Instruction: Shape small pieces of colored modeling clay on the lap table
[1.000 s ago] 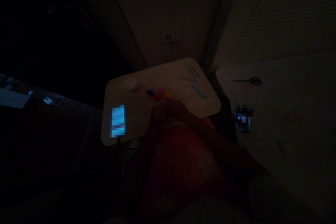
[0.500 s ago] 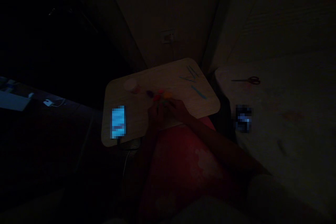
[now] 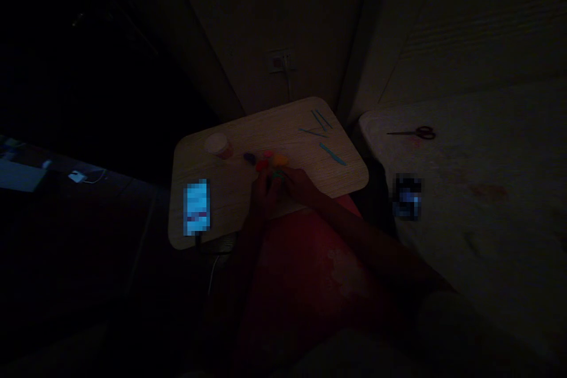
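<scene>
In dim light, my left hand [image 3: 260, 192] and my right hand [image 3: 300, 185] meet over the near edge of a small wooden table [image 3: 230, 189]. Their fingers are closed around a small green lump of what looks like modelling clay [image 3: 277, 173]. Just beyond the fingertips lie an orange lump [image 3: 280, 159], a red lump [image 3: 262, 165], a pink lump [image 3: 268, 154] and a dark purple lump [image 3: 249, 158]. Darkness hides most of the finger detail.
A lidded tub [image 3: 218, 146] stands at the table's back left, with a lit phone [image 3: 196, 208] nearer me. Teal sticks [image 3: 319, 120] and a teal knife-like tool [image 3: 332, 154] lie at the right. Scissors [image 3: 424, 133] rest on a pale surface [image 3: 465, 153] beyond.
The whole view has shifted slightly, moving the table a little left in the picture. Both hands stay together at the green lump, which shows a bit more clearly.
</scene>
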Demonstrator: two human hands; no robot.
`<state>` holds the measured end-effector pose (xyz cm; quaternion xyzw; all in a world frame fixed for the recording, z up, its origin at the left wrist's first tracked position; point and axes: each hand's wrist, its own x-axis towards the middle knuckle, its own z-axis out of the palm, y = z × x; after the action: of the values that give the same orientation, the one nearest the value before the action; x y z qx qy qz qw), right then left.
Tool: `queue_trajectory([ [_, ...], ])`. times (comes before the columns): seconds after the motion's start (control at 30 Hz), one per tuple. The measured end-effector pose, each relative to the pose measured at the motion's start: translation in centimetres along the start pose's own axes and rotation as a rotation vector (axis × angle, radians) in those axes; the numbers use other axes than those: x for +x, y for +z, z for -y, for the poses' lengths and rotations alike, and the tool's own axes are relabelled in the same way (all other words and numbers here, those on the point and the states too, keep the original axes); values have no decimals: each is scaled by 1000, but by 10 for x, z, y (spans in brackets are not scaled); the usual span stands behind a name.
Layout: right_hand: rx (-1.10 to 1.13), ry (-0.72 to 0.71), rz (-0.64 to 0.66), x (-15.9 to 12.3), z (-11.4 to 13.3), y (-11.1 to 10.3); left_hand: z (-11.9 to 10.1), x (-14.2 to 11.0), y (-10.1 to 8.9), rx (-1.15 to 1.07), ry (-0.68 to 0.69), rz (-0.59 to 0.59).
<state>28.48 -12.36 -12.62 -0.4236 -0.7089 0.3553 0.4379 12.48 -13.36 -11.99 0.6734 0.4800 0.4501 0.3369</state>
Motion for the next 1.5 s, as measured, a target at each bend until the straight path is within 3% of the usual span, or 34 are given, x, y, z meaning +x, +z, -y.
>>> queue_trajectory([
  [0.1,114,19,36,-3,0,0,-2,-1,0,42,-3,-8],
  [0.3,334,188,74,-8,5,-2,-4,-2,0,39,11,-2],
  [0.87,87,83,69,1,3,-4,10,-1,2,-19,-12,-29],
  [1.03,147,60,72,0,5,-8,5,-1,1,-21,8,-18],
  [1.2,282,187,156,-4,5,-7,4,-2,0,32,-4,17],
  [1.5,433,185,252,-5,6,-9,2,-1,-1,11,3,30],
])
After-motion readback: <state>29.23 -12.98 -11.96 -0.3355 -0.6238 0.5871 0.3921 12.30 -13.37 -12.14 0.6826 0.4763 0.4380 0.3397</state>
